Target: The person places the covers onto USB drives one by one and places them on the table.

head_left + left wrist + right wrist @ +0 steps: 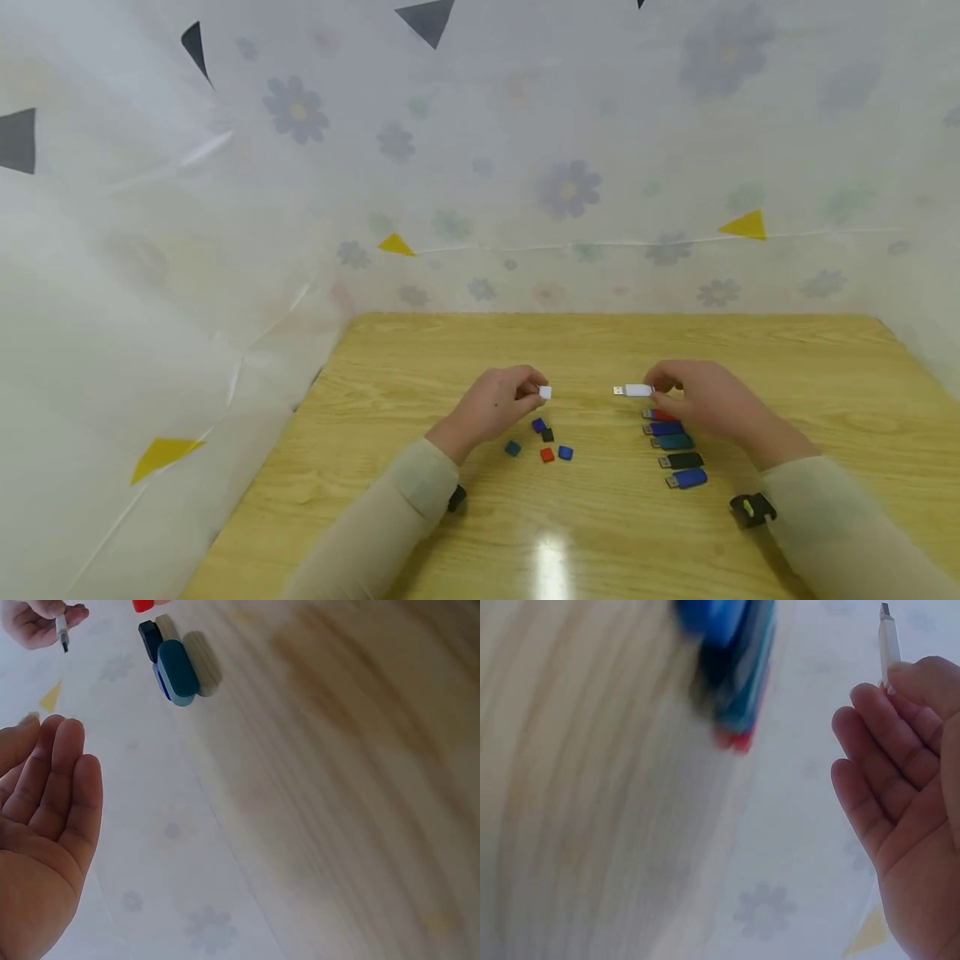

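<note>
My left hand (498, 402) pinches a small white USB cap (545, 392) between thumb and fingertips; the left wrist view shows the palm (41, 847) but not the cap. Across from it, my right hand (705, 400) grips the rear end of a white USB flash drive (637, 390), whose metal plug points left toward the cap, with a gap between them. In the right wrist view the thumb presses the white drive (889, 645) against the fingers. Just below the right hand lies a red flash drive (662, 414), partly covered by it.
Below the red drive, a column holds a blue drive (663, 428), a teal drive (672, 442), a black drive (682, 461) and another blue drive (687, 478). Several loose caps, including a red cap (547, 455) and a teal cap (513, 448), lie on the wooden table (600, 533).
</note>
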